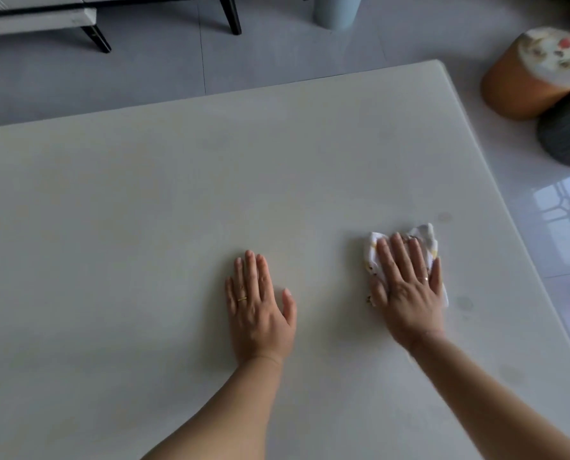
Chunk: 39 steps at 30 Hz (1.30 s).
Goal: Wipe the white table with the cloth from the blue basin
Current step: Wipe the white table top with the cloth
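Head camera is looking down on a person who is wiping a white table [177, 194] with a small white patterned cloth [423, 240], both bare arms reaching in from the bottom of the frame. Right hand [406, 287] is lying flat on top of the cloth, fingers stretched out and close together, pressing it against the tabletop rather than pinching it; the cloth is showing beyond the fingertips and along the outer side of the palm. It is sitting near the table's right edge, on the near half of the surface. Left hand [260, 307] is resting palm down on bare table well apart from the cloth, fingers extended and holding nothing, seemingly bracing the body. Faint round marks [464, 303] are showing just beside the cloth toward the right edge, with another [444, 216] slightly farther along. Blue basin is not appearing anywhere in shot, so the cloth is already out of it and at work. Wiping is judged to be under way, though how much of the surface is already wiped cannot be told, and those marks look yet to be cleared. Round stools [522, 81] are standing on the tiled floor past the far right corner
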{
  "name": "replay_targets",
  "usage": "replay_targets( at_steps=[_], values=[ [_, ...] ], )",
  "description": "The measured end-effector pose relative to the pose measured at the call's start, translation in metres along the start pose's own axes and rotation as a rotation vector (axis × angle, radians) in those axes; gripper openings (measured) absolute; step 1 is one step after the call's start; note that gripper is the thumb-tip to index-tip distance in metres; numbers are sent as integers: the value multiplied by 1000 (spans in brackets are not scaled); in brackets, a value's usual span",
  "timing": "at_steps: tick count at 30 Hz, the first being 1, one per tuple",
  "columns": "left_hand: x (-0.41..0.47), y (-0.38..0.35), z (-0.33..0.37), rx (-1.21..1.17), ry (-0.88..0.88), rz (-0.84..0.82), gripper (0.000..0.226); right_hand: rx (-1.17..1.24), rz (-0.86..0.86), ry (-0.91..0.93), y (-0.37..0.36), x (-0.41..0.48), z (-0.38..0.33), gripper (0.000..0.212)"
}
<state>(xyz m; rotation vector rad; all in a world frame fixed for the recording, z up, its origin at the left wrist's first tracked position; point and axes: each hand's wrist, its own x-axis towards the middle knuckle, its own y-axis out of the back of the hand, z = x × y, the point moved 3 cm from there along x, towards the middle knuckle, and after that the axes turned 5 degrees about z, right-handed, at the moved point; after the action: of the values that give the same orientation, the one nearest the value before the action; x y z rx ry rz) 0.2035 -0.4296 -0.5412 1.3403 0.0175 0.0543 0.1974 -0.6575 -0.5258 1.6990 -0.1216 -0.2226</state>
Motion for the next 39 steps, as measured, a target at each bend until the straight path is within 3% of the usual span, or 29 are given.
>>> replay_targets(
  at_steps=[2, 3, 6, 9, 11, 14, 17, 18, 19, 21, 23, 25, 27, 29, 31, 33, 35, 39],
  values=[
    [1, -1, 0, 6, -1, 5, 67, 25, -5, -173, -7, -12, -23, 68],
    [1, 0, 0, 6, 0, 3, 67, 33, -14, -159, -10, -20, -38, 68],
    [1, 0, 1, -1, 2, -1, 67, 21, -25, 174, -15, -50, -72, 64],
    [1, 1, 0, -1, 3, 4, 68, -20, -57, 520, -14, -56, -52, 62],
    [0, 1, 0, 2, 1, 9, 67, -91, -34, 582, -9, -43, -20, 62],
    [0, 0, -1, 8, 1, 19, 68, -51, -1, 282, 4, -27, 12, 61],
    [1, 0, 0, 9, 7, 38, 68, 31, 37, -50, -2, -40, -8, 64],
    [1, 0, 0, 9, 9, 42, 68, 57, 43, -87, -6, -50, -22, 67],
    [1, 1, 1, 9, 13, 45, 68, 78, 29, -45, -9, -61, -37, 69],
    [0, 3, 2, 5, 19, 48, 68, 77, -10, 208, -12, -86, -57, 71],
    [-1, 5, 3, -3, 14, 55, 68, 50, -38, 496, -12, -100, -48, 70],
    [-2, 6, 3, -8, 12, 64, 68, 5, -26, 630, -8, -92, -20, 68],
    [-2, 6, 3, -10, 16, 64, 69, -18, 5, 534, -1, -78, 9, 64],
    [-3, 4, 3, -4, 17, 54, 71, -4, 10, 286, 4, -70, 27, 63],
    [-5, 4, 3, 28, 22, 60, 69, 25, 9, 52, 1, -74, 26, 66],
    [-7, 3, 4, 76, 20, 69, 64, 38, 8, -70, -3, -90, 9, 72],
    [-10, 4, 7, 114, 7, 75, 61, 51, -22, 27, -6, -117, -12, 74],
    [-36, 13, 17, 120, 52, 105, 65, 32, -102, 512, -2, -153, 3, 71]
  ],
)
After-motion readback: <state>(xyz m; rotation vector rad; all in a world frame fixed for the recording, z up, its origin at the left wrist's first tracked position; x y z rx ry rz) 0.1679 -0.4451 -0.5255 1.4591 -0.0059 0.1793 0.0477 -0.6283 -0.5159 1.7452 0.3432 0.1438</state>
